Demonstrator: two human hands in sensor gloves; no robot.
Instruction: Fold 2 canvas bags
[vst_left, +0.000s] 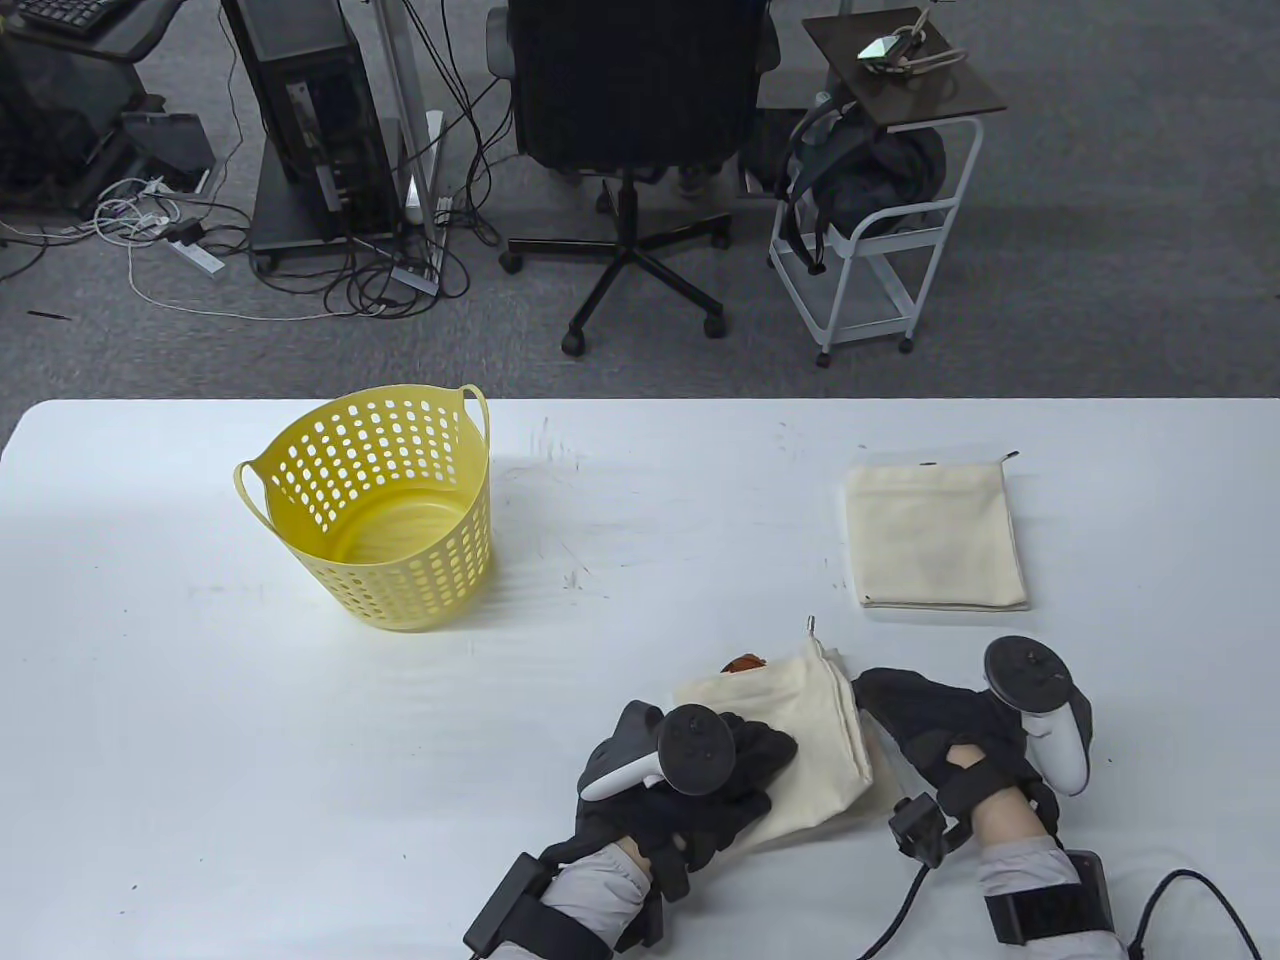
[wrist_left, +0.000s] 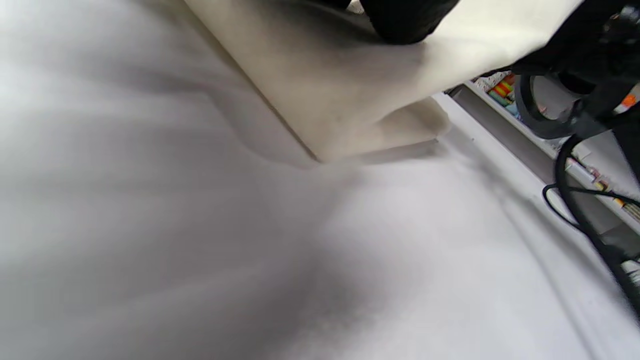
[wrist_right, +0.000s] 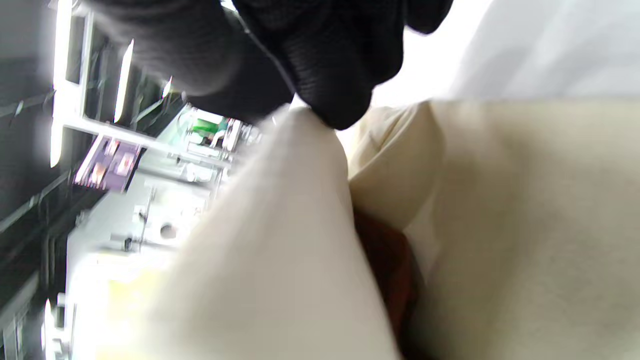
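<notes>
A cream canvas bag (vst_left: 810, 735) lies partly folded near the table's front edge, with a brown patch (vst_left: 742, 662) showing at its far edge. My left hand (vst_left: 765, 752) rests palm down on the bag's left part and presses it to the table; a fingertip (wrist_left: 405, 20) lies on the cloth (wrist_left: 350, 85). My right hand (vst_left: 872, 697) is at the bag's right edge, and its fingers (wrist_right: 330, 85) pinch a raised fold of the cloth (wrist_right: 280, 240). A second cream bag (vst_left: 935, 535) lies folded flat at the back right.
A yellow perforated basket (vst_left: 385, 510) stands upright on the left of the white table (vst_left: 300, 750). Cables from my right wrist trail over the front right edge (vst_left: 1190, 900). An office chair and a white cart stand on the floor beyond the table.
</notes>
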